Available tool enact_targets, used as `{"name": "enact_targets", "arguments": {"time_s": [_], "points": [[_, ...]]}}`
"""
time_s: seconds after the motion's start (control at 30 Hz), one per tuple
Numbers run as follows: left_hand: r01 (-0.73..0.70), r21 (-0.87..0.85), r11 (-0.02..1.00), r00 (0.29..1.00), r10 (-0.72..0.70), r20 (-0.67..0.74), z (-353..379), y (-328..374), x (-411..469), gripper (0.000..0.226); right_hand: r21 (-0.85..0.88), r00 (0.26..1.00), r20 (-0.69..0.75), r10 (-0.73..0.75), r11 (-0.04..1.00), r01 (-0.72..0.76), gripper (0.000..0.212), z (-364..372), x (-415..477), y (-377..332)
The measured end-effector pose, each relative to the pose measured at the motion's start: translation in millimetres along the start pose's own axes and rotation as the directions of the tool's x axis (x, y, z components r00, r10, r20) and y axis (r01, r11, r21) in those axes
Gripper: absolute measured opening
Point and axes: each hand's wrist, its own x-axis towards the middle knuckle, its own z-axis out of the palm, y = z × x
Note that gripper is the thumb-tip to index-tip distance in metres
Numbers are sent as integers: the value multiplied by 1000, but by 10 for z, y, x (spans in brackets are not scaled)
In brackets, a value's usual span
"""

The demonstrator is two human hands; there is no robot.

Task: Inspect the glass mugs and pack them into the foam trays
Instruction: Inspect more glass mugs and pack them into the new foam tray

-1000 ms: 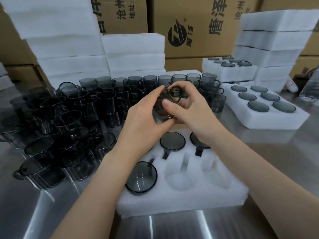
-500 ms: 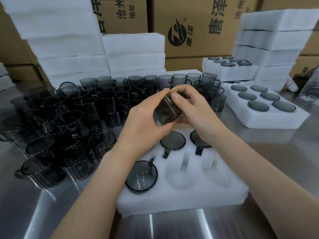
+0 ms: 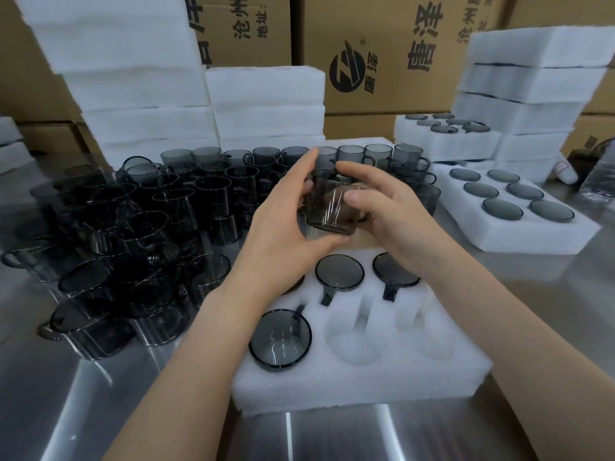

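Head view.

- A smoky grey glass mug (image 3: 332,211) is held in the air between both hands, above the far edge of the near foam tray (image 3: 366,384). Its thick base is turned down towards the camera and its handle sits on the right side.
- The left hand (image 3: 283,224) is wrapped round the mug's left side. The thumb is tucked under the base and the fingers (image 3: 307,168) are raised behind the glass.
- The right hand (image 3: 396,211) grips the mug's right side. The thumb is pressed on the wall, the index finger is reached over the top, and the handle lies against the palm.
- The near foam tray is set on the steel desk (image 3: 83,394), directly below the hands.
- Mugs are seen seated in its pockets: one at front left (image 3: 280,339), one at back centre (image 3: 339,271) and one at back right (image 3: 394,269). A further rim is partly hidden by the left wrist.
- Bare foam is shown in the two remaining front pockets (image 3: 352,341).
- A dense cluster of loose mugs (image 3: 149,234) is spread over the desk to the left and behind the hands, some of them stacked.
- A filled tray (image 3: 519,234) is placed to the right, well apart from the near tray. A second filled tray (image 3: 446,141) is noted behind it.
- White foam stacks (image 3: 266,104) are piled at the back, with printed cardboard boxes (image 3: 382,54) behind them.
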Motion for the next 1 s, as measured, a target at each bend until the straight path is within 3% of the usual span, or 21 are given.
{"name": "enact_targets", "arguments": {"time_s": [0.1, 0.23, 0.47, 0.6, 0.7, 0.8, 0.9, 1.0], "points": [[15, 18, 1000, 1000, -15, -26, -12, 0, -8, 93, -60, 997, 79, -10, 998, 15, 39, 24, -28, -22], [17, 53, 998, 1000, -18, 13, -23, -10, -10, 91, -220, 999, 35, -36, 975, 43, 29, 42, -65, -72], [-51, 60, 997, 994, 45, 103, -45, -17, -11, 67, -38, 989, 130, 67, 997, -63, 37, -75, -57, -107], [-38, -58, 998, 995, 43, 92, -69, 37, -28, 45, 64, 980, 180, 89, 993, -102, 47, -188, -74, -183], [38, -173, 984, 999, -31, 39, -81, 70, -47, 37, 83, 968, 250, 15, 996, -37, 53, -271, -202, -340], [93, -162, 982, 995, -99, -31, -75, 70, -42, 33, -64, 907, 421, 0, 998, 30, 56, -301, -426, -502], [151, -142, 978, 986, -159, -46, -71, 57, -20, 26, -298, 855, 509, 101, 952, 65, 55, -222, -636, -597], [178, -105, 978, 983, -181, -23, -64, 37, -14, 27, -600, 864, 474, 173, 781, 173, 57, -112, -778, -587]]}}
